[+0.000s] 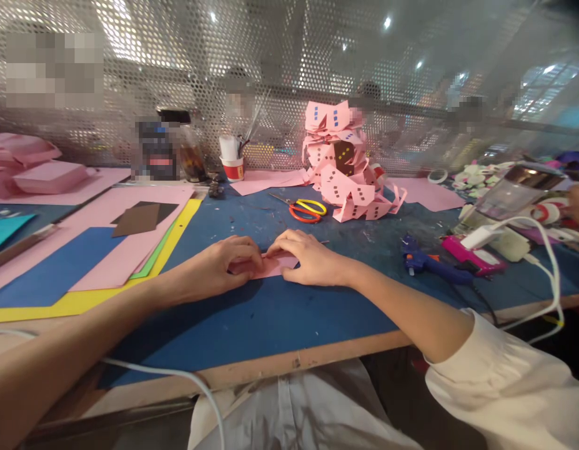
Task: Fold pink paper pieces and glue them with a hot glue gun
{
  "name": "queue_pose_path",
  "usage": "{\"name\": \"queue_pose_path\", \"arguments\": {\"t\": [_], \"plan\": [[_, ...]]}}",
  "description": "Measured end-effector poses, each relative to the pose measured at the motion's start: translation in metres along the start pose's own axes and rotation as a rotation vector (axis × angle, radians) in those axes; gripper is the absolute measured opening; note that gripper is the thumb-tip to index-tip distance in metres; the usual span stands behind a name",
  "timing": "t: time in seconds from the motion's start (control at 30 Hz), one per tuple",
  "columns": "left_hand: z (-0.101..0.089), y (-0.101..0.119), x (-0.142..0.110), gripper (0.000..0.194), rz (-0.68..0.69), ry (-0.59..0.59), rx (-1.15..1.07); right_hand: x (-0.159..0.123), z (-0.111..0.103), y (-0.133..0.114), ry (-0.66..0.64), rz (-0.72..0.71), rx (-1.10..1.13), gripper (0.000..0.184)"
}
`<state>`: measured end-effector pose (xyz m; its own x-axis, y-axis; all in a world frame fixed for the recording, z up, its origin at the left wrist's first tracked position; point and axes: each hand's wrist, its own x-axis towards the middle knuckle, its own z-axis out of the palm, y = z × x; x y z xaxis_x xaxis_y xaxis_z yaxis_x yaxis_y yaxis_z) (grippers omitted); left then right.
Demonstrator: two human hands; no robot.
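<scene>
A small piece of pink paper (272, 267) lies on the blue tabletop in front of me, partly covered by my fingers. My left hand (233, 264) pinches its left end, with thumb and fingers closed around it. On the other side my right hand (310, 257) curls over the paper, fingertips pressing near its upper edge and thumb at the lower edge. Beyond the hands are scissors (308, 210) with red and yellow handles. Behind them stands a stack of folded pink paper pieces (348, 165) with small dark and blue square marks.
Coloured sheets, including a blue sheet (59, 265) and a yellow sheet (177, 240), lie at left. A blue glue gun (434, 262), a pink device (474, 255) and a white cable (556, 275) sit at right. A paper cup (233, 167) stands before the perforated metal screen (270, 56).
</scene>
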<state>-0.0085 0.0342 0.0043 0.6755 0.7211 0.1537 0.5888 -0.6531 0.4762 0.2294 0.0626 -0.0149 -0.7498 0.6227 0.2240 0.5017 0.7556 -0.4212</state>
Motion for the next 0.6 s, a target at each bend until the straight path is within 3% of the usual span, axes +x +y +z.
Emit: {"name": "queue_pose_path", "arguments": {"t": [0.1, 0.27, 0.43, 0.6], "plan": [[-0.001, -0.001, 0.0, 0.02, 0.011, -0.012, -0.003, 0.0, 0.0, 0.001, -0.008, -0.003, 0.001, 0.041], [-0.001, 0.001, 0.0, 0.022, 0.006, 0.004, 0.007, 0.003, 0.008, -0.006, 0.074, 0.06, -0.041, 0.025], [0.002, -0.002, -0.001, 0.023, 0.035, 0.017, 0.015, 0.006, 0.018, -0.011, 0.138, 0.104, -0.094, 0.027], [0.006, -0.002, 0.0, 0.015, 0.032, 0.064, 0.026, 0.007, 0.014, -0.008, 0.081, 0.1, -0.07, 0.031]]}}
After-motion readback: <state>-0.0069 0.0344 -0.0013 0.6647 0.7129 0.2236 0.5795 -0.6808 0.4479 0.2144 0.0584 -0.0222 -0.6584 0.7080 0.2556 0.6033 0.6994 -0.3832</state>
